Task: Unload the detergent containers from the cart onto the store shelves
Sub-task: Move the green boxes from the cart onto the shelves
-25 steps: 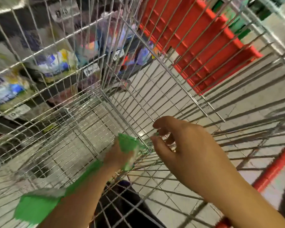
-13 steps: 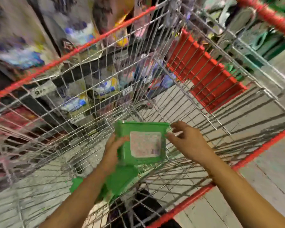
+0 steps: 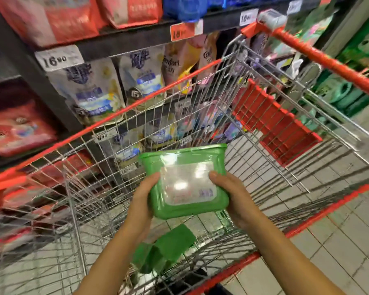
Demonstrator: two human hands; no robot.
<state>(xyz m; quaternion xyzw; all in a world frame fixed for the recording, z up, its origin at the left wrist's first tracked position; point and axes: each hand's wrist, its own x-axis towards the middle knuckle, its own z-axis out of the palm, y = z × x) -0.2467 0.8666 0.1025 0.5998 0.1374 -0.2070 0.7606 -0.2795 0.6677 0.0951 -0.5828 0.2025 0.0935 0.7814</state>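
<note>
A green plastic detergent container with a white label on its face is held up inside the wire cart, above the cart's floor. My left hand grips its left side and my right hand grips its right side. Below the container, green material shows near the bottom of the cart, and I cannot tell what it is. The store shelves stand just beyond the cart's far side, stocked with detergent pouches.
White and blue refill pouches and red bags fill the shelves, with price tags on the edges. The cart's red child seat flap and red handle lie to the right. Green goods sit at far right.
My hands have lifted the green container from the cart's bottom to chest height, and my right hand now grips its side. The view has tilted up toward the shelves.
</note>
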